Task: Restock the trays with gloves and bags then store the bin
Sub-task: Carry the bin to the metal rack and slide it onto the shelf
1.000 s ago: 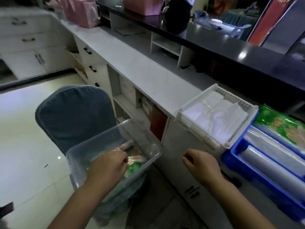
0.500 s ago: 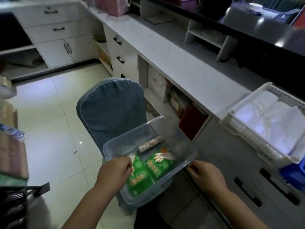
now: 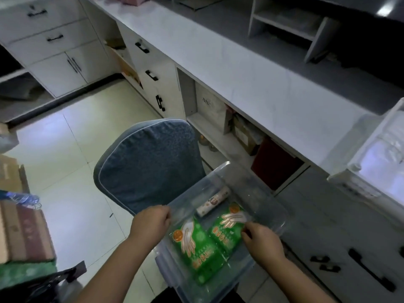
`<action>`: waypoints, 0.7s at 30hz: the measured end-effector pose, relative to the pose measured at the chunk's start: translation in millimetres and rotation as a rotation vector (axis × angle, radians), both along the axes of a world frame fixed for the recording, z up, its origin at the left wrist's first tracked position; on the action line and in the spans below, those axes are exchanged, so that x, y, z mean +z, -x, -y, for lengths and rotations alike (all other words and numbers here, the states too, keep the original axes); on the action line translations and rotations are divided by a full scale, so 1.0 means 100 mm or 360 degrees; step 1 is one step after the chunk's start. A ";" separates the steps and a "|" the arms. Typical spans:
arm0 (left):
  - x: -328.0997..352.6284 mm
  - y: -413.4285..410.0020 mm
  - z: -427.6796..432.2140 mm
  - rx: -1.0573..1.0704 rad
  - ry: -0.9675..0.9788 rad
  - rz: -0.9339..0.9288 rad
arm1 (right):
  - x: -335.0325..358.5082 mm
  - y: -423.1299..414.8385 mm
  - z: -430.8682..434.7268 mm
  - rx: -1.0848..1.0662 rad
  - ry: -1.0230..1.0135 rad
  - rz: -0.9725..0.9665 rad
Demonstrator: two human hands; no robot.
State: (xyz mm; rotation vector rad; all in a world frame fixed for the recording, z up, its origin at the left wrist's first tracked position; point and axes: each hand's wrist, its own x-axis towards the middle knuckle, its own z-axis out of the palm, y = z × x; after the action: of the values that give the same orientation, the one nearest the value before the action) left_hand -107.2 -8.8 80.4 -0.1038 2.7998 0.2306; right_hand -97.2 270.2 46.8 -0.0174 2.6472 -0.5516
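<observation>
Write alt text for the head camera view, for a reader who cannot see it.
A person's left hand and right hand grip opposite sides of a clear rectangular plastic bin holding two green glove packets and a small white roll. Behind it stands a blue-grey padded chair, beside a long white counter.

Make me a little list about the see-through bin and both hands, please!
bin: clear, in front of the blue chair's back
inside: left glove pack, right glove pack, one roll
left hand: holds the bin's left rim
right hand: at the right rim, hold unclear
tray: white, on the counter, far right
</observation>
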 end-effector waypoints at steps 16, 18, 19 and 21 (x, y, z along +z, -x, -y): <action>-1.29 1.30 0.28 -0.0704 -0.0169 0.0411 | -0.77 -0.65 0.59 -0.1467 -0.0168 0.0591; -1.36 1.35 0.30 -0.0735 -0.0170 0.0522 | -0.86 -0.68 0.74 -0.1643 -0.0062 0.0612; -1.39 1.36 0.32 -0.0747 -0.0189 0.0567 | -0.90 -0.69 0.80 -0.1764 0.0018 0.0609; -1.43 1.37 0.32 -0.0716 -0.0272 0.0653 | -0.96 -0.68 0.87 -0.1981 0.0143 0.0604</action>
State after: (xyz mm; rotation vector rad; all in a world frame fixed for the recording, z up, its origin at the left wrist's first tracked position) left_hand -243.7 -41.3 -62.3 0.4615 2.3078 0.2960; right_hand -28.8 183.5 -49.3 1.5841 1.9760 -0.8959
